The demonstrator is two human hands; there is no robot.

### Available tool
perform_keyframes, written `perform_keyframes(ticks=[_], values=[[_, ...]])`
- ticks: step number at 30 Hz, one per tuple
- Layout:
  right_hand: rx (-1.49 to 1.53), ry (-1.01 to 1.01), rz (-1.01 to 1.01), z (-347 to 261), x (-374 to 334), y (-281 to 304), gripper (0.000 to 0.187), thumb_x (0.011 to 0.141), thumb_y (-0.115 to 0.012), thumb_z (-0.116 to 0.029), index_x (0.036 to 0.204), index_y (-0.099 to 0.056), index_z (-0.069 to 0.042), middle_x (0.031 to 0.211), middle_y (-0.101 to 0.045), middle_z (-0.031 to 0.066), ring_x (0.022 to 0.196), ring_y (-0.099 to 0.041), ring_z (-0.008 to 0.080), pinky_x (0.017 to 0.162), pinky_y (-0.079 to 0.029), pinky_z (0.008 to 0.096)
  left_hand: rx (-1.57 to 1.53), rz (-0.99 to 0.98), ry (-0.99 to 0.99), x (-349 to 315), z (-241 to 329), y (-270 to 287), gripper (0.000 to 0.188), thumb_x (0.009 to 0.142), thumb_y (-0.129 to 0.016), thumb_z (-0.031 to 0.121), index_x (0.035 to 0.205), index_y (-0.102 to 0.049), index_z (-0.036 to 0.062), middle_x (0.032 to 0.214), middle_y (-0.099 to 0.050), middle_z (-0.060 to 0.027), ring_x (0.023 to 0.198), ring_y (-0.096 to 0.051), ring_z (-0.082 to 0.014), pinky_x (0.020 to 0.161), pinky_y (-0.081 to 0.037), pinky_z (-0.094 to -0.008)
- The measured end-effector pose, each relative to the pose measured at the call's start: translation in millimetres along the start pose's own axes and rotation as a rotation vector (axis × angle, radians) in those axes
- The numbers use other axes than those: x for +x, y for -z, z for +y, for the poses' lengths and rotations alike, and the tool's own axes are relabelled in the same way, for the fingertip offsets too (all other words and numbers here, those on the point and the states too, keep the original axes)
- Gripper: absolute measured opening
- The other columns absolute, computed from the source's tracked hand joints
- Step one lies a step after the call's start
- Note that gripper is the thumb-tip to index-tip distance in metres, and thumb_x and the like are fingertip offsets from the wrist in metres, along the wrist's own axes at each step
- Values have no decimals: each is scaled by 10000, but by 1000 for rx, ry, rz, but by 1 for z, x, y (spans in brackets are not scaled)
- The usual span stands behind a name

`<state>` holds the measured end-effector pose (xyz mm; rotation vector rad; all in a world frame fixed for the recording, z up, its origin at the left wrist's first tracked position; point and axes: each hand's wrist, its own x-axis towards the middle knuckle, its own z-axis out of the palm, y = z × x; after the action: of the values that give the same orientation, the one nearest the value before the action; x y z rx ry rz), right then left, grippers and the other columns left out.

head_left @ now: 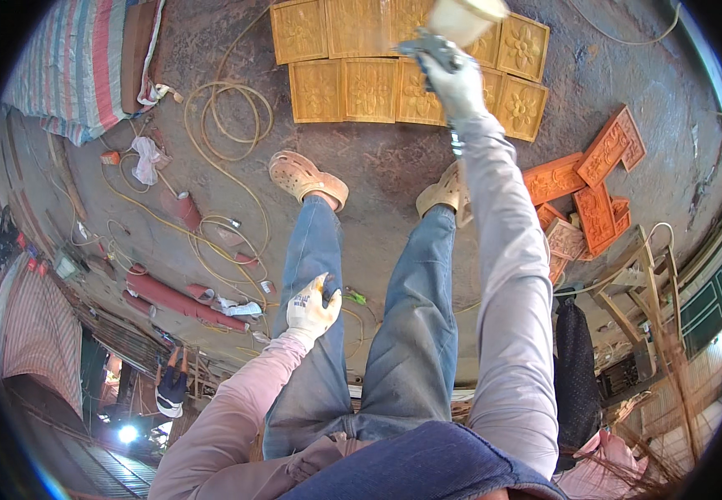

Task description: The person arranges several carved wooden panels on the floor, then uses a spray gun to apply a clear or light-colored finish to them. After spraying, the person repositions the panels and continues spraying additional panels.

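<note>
Up front, my right hand, in a white glove, is closed around a spray gun with a whitish cup on top. The gun hangs over two rows of yellow square wooden panels carved with flowers, hiding part of them. My left hand, gloved in white with yellowish fingertips, rests on my left thigh. Its thumb and fingers are bent and apart, with nothing visible between them. Below the panels, my feet stand in tan clogs.
Reddish-orange carved wooden pieces lie piled at the right, beside a wooden frame. Yellowish hose loops over the floor at the left, near dark red rolls and a striped sheet. Another person is in the background, lower left.
</note>
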<state>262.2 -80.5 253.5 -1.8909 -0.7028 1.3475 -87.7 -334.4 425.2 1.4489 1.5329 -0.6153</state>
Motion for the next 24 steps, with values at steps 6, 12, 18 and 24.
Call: perform_keyframes(ticks=[6, 12, 18, 24], values=[[-46, 137, 88, 21, 23, -32, 358, 853, -737, -199, 1199, -689, -122, 992, -747, 78, 889, -703, 149, 806, -546, 308, 10, 7, -14, 0, 6, 0, 477, 871, -639, 340, 1263, -600, 70, 1127, -693, -174, 1007, -675, -340, 878, -533, -411], [-59, 82, 503, 49, 37, 86, 282, 861, -745, -202, 1106, -732, -64, 991, -753, 79, 916, -707, 184, 858, -538, 323, 17, -34, 25, 1, 13, -1, 488, 868, -648, 338, 1271, -593, 69, 1151, -687, -168, 1032, -669, -338, 891, -530, -406], [-319, 49, 917, 77, -10, 193, 338, 855, -733, -250, 1069, -706, 10, 919, -744, 91, 821, -698, 191, 787, -531, 331, 22, -5, -34, 3, 35, 11, 493, 862, -668, 330, 1273, -593, 68, 1149, -688, -162, 1023, -672, -327, 882, -532, -397], [-111, -139, 840, 87, -46, 199, 342, 833, -742, -258, 1051, -708, 3, 933, -740, 104, 860, -695, 204, 800, -519, 330, 111, -106, -237, -11, 76, 16, 466, 855, -682, 317, 1234, -621, 53, 1059, -701, -156, 943, -682, -333, 825, -539, -411]])
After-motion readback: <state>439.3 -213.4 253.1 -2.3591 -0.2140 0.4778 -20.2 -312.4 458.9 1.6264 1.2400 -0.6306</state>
